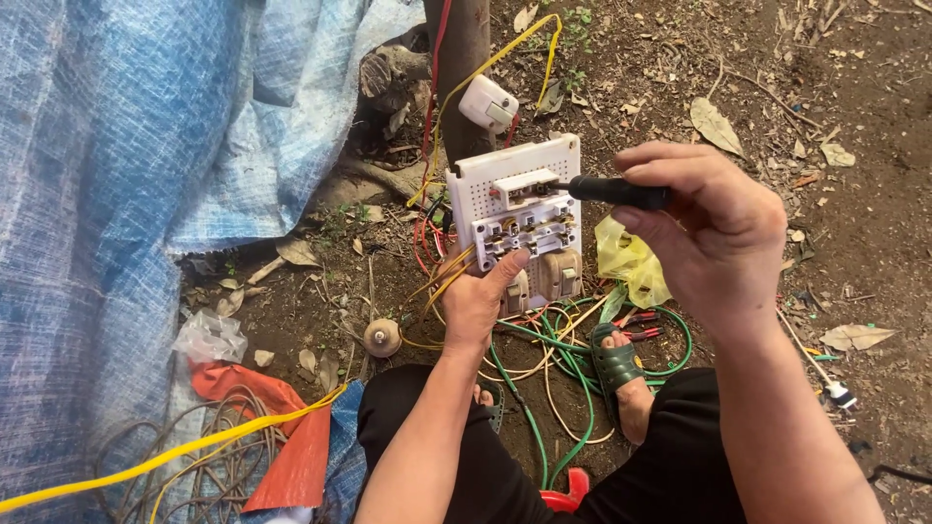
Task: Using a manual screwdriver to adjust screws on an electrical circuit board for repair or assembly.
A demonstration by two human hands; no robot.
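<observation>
My left hand [478, 296] holds a white perforated switch board [513, 173] from below, thumb pressed on its row of white switch blocks [524, 231] with brass terminals. Yellow wires [442, 277] run from the board past the thumb. My right hand [709, 228] grips a black-handled screwdriver [616, 192]; its tip rests at the top switch block on the board. Two beige switches [558, 275] sit at the board's lower edge.
A blue tarpaulin [116, 194] fills the left. A tree trunk [464, 49] with a white socket [488, 103] stands behind. Green, yellow and red cables [544, 369] lie on bare soil by my sandalled foot [621, 374]. A yellow bag [631, 262] lies nearby.
</observation>
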